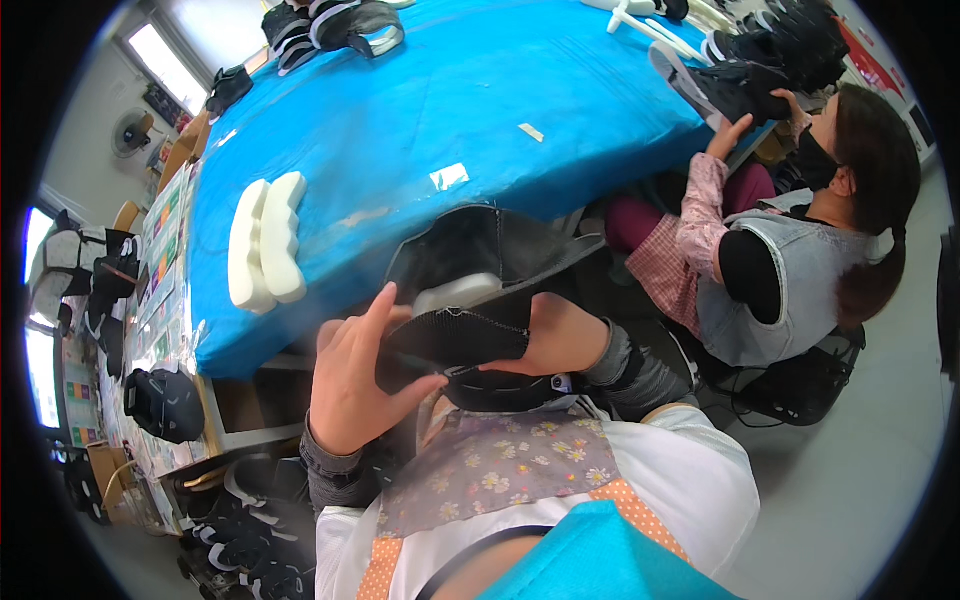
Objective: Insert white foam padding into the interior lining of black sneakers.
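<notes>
Both my hands hold a black fabric pouch-like piece [460,340] in front of my chest, by the near edge of the table. Its top gapes, with pale stitching along the seams. Inside lies a white padded piece [458,292], only partly visible. My left hand [365,365] grips the pouch's left side, thumb at the near edge and some fingers hidden by the fabric. My right hand [560,340] is closed on the right side, its thumb along the near edge. Two wavy white foam pieces [268,240] lie side by side on the table to the left.
A blue-covered table [400,120] spreads ahead, with black-and-white items [330,25] at its far left and dark piled goods [790,45] at far right. At right sits a co-worker [790,230] holding a black-and-grey piece [715,85]. Several black items [245,545] stand low at left.
</notes>
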{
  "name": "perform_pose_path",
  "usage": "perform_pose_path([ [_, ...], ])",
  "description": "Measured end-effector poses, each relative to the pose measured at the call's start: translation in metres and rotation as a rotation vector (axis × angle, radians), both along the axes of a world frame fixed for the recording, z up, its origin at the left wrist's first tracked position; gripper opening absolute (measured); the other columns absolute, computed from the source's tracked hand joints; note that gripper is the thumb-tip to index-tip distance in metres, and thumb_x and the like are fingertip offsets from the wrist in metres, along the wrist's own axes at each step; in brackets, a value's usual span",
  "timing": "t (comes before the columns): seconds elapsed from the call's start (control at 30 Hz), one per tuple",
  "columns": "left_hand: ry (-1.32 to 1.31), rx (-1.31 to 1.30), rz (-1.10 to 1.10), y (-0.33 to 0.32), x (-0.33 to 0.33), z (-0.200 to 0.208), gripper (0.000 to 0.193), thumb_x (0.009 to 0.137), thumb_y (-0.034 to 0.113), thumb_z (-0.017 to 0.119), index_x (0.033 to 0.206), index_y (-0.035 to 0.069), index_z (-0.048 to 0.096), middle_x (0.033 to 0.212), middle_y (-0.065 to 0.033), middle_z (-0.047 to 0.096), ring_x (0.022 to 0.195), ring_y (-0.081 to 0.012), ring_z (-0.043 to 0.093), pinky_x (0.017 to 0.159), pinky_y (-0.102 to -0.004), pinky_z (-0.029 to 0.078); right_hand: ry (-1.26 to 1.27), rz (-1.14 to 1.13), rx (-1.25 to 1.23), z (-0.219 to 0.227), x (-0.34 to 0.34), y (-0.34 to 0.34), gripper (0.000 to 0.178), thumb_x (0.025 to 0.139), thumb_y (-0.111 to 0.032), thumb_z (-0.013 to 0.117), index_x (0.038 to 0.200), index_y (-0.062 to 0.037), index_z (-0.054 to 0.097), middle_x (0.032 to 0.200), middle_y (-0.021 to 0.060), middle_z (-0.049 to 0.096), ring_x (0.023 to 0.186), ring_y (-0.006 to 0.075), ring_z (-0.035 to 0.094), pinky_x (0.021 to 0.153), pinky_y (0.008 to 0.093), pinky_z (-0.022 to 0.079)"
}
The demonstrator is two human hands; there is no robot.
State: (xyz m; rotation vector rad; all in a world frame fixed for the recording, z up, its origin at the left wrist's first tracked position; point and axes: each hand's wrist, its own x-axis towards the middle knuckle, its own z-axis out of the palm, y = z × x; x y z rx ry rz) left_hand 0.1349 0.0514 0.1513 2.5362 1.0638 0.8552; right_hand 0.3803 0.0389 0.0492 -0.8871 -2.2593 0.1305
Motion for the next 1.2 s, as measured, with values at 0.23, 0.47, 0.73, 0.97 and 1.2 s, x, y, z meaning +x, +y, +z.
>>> perform_pose_path([
  [0.23,0.288,0.137,-0.23,-0.012,-0.008,0.001,0.033,0.067,0.02,0.075,0.097,0.01,0.068,0.06,0.0008,0.053,0.056,-0.0181,0.054,0.078,-0.0355,0.044,-0.207,0.12,0.045,0.032,-0.018,0.026,0.02,0.082,-0.026,0.066,0.089,-0.0076,0.062,0.072,0.0093,0.058,0.061,0.0269,0.058,0.055,0.0363,0.046],
  [0.47,0.205,0.272,-0.155,-0.011,-0.022,-0.029,0.031,0.069,0.012,0.062,0.098,0.003,0.065,0.092,-0.0043,0.061,0.076,-0.0197,0.06,0.072,-0.0327,0.05,-0.113,0.124,0.105,0.026,-0.046,0.055,0.039,0.064,-0.016,0.07,0.101,-0.0055,0.063,0.093,0.007,0.059,0.082,0.0249,0.059,0.073,0.0357,0.046],
  [0.73,0.238,0.171,0.108,-0.001,-0.05,-0.108,0.021,0.077,0.02,0.068,0.092,0.005,0.063,0.082,-0.0066,0.06,0.078,-0.0243,0.061,0.089,-0.0384,0.044,-0.069,0.158,0.004,-0.058,-0.089,0.08,0.036,0.059,-0.011,0.068,0.094,-0.0069,0.062,0.09,0.0063,0.059,0.082,0.0245,0.058,0.08,0.0378,0.045],
  [0.97,-0.029,0.039,0.35,0.019,-0.051,-0.167,0.022,0.064,0.012,0.072,0.082,0.003,0.063,0.081,-0.0126,0.061,0.08,-0.0325,0.059,0.076,-0.0425,0.046,-0.063,0.165,0.067,-0.069,-0.11,0.083,0.03,0.06,-0.012,0.07,0.089,-0.0106,0.064,0.082,0.0074,0.058,0.079,0.0273,0.057,0.079,0.0393,0.044],
  [1.2,-0.105,-0.042,0.33,0.014,-0.048,-0.163,0.035,0.062,0.009,0.073,0.094,0.001,0.06,0.087,-0.0132,0.06,0.084,-0.0328,0.059,0.074,-0.0397,0.049,-0.007,0.162,0.205,-0.079,-0.101,0.073,0.034,0.06,-0.01,0.069,0.094,-0.0106,0.068,0.083,0.0087,0.061,0.077,0.0272,0.058,0.077,0.0421,0.045],
])
